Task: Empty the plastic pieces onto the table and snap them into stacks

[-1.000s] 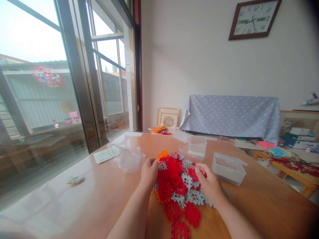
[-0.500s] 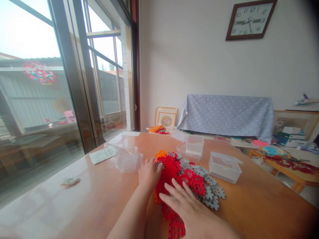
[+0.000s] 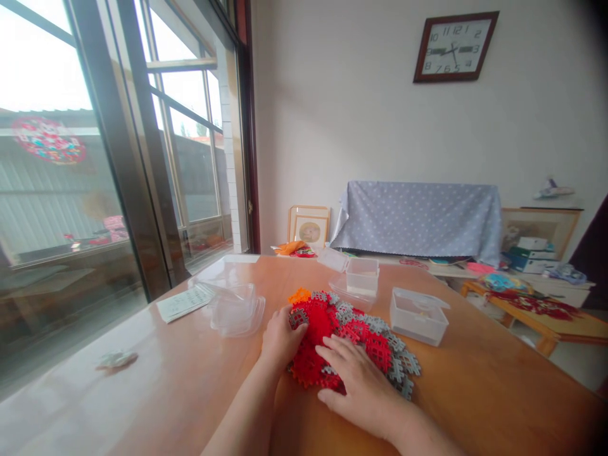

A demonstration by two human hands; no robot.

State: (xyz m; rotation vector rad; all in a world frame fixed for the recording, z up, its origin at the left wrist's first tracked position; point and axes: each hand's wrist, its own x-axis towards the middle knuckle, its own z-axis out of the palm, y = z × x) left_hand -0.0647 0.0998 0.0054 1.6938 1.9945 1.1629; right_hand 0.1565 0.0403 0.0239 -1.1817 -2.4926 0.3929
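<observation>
An assembly of interlocking flat plastic building pieces [image 3: 318,323], mostly red and grey with some orange, lies in front of me on the table. My left hand [image 3: 281,337] grips its left edge, the thumb over the top and the fingers curled around the far side. Across its near right part rests my right hand [image 3: 356,377], fingers spread and slightly bent, touching the red pieces. The pieces under both hands are partly hidden.
A lidless clear plastic box [image 3: 363,277] and another clear box [image 3: 418,320] with its lid ajar stand beyond the assembly. Clear lids [image 3: 235,310] and a paper booklet [image 3: 184,303] lie left. A small crumpled item [image 3: 116,360] sits on the wooden table [image 3: 190,380].
The near red end of the assembly, which stretched toward me, is now drawn in under my right hand. My right hand's fingers have come a little closer together. The view has turned slightly right.
</observation>
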